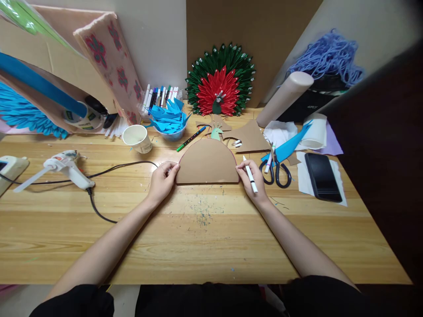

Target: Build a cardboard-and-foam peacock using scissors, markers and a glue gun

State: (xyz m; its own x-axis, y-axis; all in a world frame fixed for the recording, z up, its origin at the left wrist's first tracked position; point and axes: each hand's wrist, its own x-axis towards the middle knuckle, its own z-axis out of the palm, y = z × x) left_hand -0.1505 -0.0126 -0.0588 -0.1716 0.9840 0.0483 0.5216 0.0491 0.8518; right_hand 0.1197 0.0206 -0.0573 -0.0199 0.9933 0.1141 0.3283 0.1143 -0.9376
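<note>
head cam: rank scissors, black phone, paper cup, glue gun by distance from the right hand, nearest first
From the right hand:
1. Scissors, just to its right, handles close to the fingers.
2. Black phone, farther right, on white paper.
3. Paper cup, across to the left, behind the left hand.
4. Glue gun, far left, cord trailing toward the middle.

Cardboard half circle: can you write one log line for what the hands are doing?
left hand: touching cardboard half circle | right hand: holding white marker at its edge | scissors: beside right hand

We see 2 bare forearms, the left hand (162,180) and right hand (253,181) without rings or gloves, and black clothing at the frame's bottom edge.
</note>
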